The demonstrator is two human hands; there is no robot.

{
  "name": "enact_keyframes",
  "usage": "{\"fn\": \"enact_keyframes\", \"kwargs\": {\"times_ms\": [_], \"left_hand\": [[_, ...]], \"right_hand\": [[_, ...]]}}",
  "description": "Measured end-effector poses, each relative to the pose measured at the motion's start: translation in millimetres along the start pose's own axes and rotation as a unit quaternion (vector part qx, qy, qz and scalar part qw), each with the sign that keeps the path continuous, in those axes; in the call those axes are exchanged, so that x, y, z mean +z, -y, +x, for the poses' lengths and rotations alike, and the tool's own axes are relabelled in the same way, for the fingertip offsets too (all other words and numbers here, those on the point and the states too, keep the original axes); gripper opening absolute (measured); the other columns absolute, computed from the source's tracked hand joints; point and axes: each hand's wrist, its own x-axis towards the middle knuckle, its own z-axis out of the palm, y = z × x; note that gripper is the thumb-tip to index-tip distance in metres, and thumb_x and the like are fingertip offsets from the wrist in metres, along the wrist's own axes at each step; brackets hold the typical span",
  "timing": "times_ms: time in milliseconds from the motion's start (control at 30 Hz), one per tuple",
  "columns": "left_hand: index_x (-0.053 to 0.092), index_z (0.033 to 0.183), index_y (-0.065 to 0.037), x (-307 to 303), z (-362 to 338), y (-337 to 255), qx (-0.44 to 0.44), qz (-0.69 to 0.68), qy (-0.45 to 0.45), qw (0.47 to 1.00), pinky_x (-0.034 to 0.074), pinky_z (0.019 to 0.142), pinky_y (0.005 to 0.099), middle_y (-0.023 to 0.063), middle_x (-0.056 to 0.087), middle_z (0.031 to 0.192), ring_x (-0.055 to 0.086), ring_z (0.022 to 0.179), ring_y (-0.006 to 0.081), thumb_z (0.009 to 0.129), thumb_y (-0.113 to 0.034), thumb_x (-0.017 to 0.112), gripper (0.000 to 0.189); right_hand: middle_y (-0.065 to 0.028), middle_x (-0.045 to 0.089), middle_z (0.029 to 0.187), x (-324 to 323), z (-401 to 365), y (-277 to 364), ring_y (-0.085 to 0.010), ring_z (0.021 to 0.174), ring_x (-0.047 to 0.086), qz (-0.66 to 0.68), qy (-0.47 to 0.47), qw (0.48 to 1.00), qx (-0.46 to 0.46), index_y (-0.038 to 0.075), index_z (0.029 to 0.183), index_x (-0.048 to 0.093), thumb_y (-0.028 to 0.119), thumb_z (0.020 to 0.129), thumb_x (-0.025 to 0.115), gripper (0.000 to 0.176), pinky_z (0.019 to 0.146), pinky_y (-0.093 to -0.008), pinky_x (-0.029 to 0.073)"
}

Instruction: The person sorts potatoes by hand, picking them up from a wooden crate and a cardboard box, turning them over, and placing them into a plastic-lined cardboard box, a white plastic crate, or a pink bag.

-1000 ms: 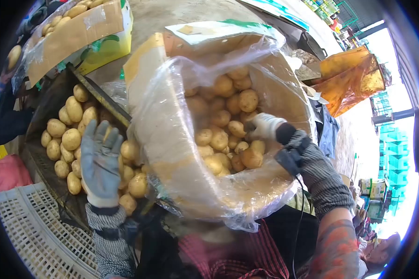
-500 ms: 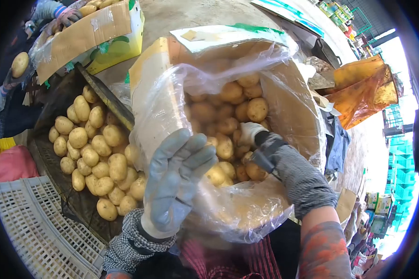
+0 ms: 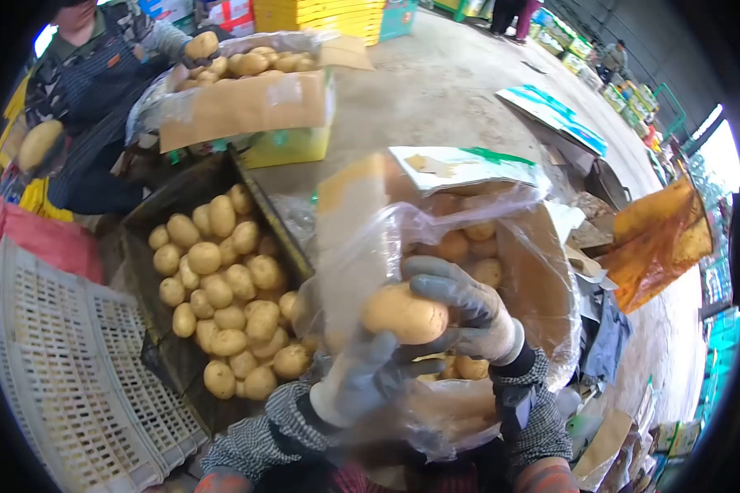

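Note:
A large tan potato [image 3: 405, 314] is between my two gloved hands, above the plastic-lined carton. My right hand [image 3: 469, 311] grips its right end, with the thumb over the top and fingers below. My left hand [image 3: 362, 384], partly blurred, has its fingers closed against the potato's lower left side. Beneath them, the cardboard carton [image 3: 538, 271] holds more potatoes [image 3: 487, 272], partly covered by my hands and the clear liner. To the left, a dark crate [image 3: 273, 215] holds many paler, cleaner-looking potatoes [image 3: 218, 292].
A white slatted plastic crate [image 3: 74, 361] leans at the lower left near a pink sack [image 3: 37, 238]. Behind, a co-worker [image 3: 99, 90] holds potatoes beside another filled carton [image 3: 247, 111]. An orange sheet [image 3: 658, 246] and flattened cardboard [image 3: 551, 119] lie to the right.
My right hand has come up out of the carton with a potato. My left hand has moved from open and raised to the potato's underside. The view has shifted upward and left.

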Motion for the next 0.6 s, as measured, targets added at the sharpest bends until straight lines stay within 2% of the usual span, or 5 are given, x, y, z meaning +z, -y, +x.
{"fn": "enact_keyframes", "kwargs": {"times_ms": [333, 433, 500, 533, 600], "left_hand": [[0.013, 0.159, -0.023, -29, -12, -27, 0.115, 0.178, -0.045, 0.976, 0.053, 0.08, 0.0267, 0.0147, 0.04, 0.146, 0.055, 0.112, 0.0182, 0.079, 0.011, 0.059, 0.098], [0.027, 0.153, -0.015, -40, -21, -34, 0.175, 0.269, -0.093, 0.942, 0.054, 0.079, 0.0286, 0.0105, 0.048, 0.138, 0.056, 0.115, 0.0213, 0.083, 0.002, 0.055, 0.077], [0.039, 0.145, -0.008, -52, -27, -45, 0.234, 0.346, -0.151, 0.896, 0.056, 0.086, 0.0383, 0.013, 0.054, 0.132, 0.058, 0.117, 0.027, 0.093, -0.012, 0.056, 0.055], [0.044, 0.14, -0.005, -55, -27, -58, 0.249, 0.005, -0.157, 0.956, 0.056, 0.096, 0.0461, 0.0163, 0.058, 0.13, 0.058, 0.118, 0.0308, 0.101, -0.024, 0.055, 0.045], [0.039, 0.144, -0.004, -83, -47, -93, 0.326, -0.048, -0.148, 0.933, 0.048, 0.107, 0.0451, 0.0208, 0.049, 0.141, 0.051, 0.128, 0.0325, 0.102, -0.026, 0.053, 0.05]], "right_hand": [[-0.0156, 0.057, 0.138, 36, -8, -28, -0.0266, 0.125, 0.055, 0.097, -0.06, 0.992, 0.058, 0.0, 0.134, 0.057, -0.001, 0.08, 0.075, 0.057, 0.105, -0.0375, 0.043], [-0.0126, 0.065, 0.125, 20, -13, -41, -0.0194, 0.114, 0.06, 0.044, -0.056, 0.995, 0.07, -0.003, 0.126, 0.062, -0.004, 0.084, 0.068, 0.042, 0.099, -0.0335, 0.048], [-0.007, 0.068, 0.112, 9, -19, -66, -0.0128, 0.1, 0.063, 0.125, -0.178, 0.954, 0.206, -0.002, 0.124, 0.062, 0.007, 0.093, 0.063, 0.032, 0.085, -0.0281, 0.052], [-0.0035, 0.069, 0.104, -3, -23, -85, -0.0106, 0.092, 0.062, 0.12, -0.201, 0.928, 0.288, 0.0, 0.121, 0.063, 0.011, 0.093, 0.065, 0.03, 0.076, -0.0283, 0.052], [-0.0107, 0.07, 0.101, -13, -21, -110, -0.023, 0.087, 0.067, -0.133, 0.001, 0.936, 0.327, 0.006, 0.116, 0.065, 0.019, 0.085, 0.072, 0.035, 0.072, -0.0358, 0.054]]}}
